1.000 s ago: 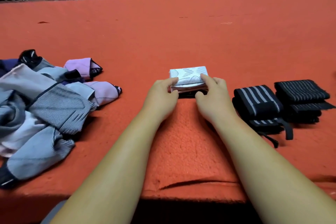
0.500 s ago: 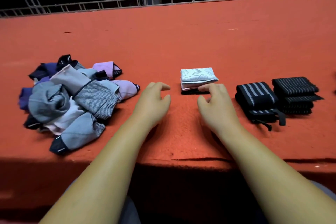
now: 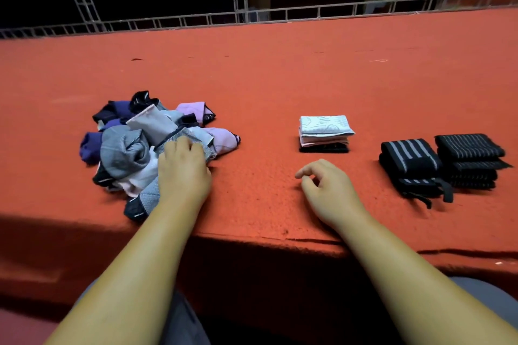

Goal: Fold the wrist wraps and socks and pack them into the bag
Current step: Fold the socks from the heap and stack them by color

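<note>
sock pile [image 3: 145,148] left, wrist wraps [image 3: 443,165] right

Our left forearm runs up from the lower left, angled inward with the wrist straight. Our left hand [image 3: 182,168] lies palm down on the near edge of the sock pile [image 3: 126,148], knuckles up and fingertips sunk in the fabric (whether they pinch anything we cannot tell). Our right forearm comes in from the lower right, also angled inward. Our right hand [image 3: 328,190] is palm down and holds nothing, fingers loosely curled, forefinger crooked toward the thumb. Our two hands are well apart.
</note>
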